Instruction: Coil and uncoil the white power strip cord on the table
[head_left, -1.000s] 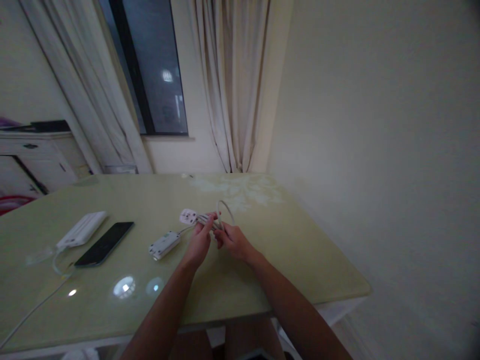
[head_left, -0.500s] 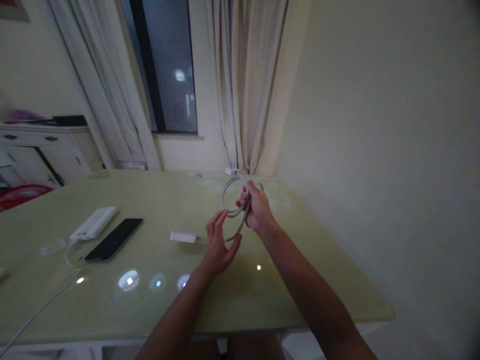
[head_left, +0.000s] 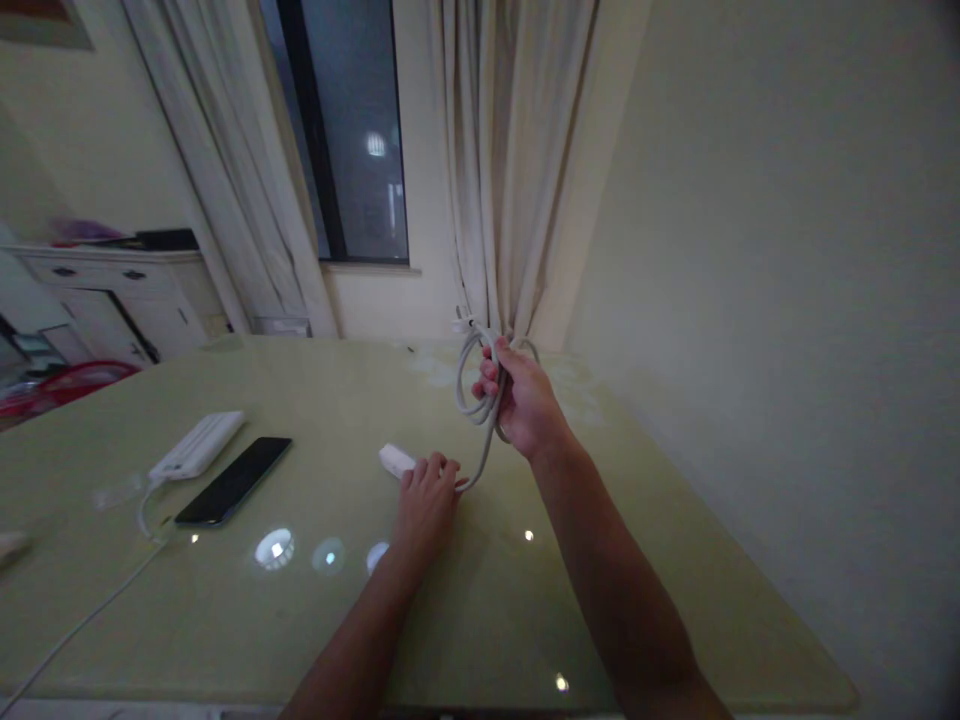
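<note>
A light grey cable [head_left: 465, 382] hangs in loose loops from my right hand [head_left: 527, 398], whose fingers are wrapped round the bundle. A small white plug-like end [head_left: 463, 325] sticks out at the top of the loops. From the bundle, one length of cable runs down to my left hand [head_left: 430, 498], low over the table. My left hand is closed over the cable beside a white oblong block [head_left: 396, 461] at its end. The left fingertips are partly hidden, and part of the block is covered by the hand.
On the pale green glossy table [head_left: 322, 620] lie a black phone [head_left: 234, 482] and a white power bank [head_left: 198, 445] with a white cable [head_left: 90, 615] trailing to the front left. A wall borders the right side; curtains [head_left: 517, 180] hang behind the far edge.
My left hand has closed on the cable near the block and moved slightly lower. The block has swung right, towards that hand. My right hand still grips the loops; the view has shifted a little.
</note>
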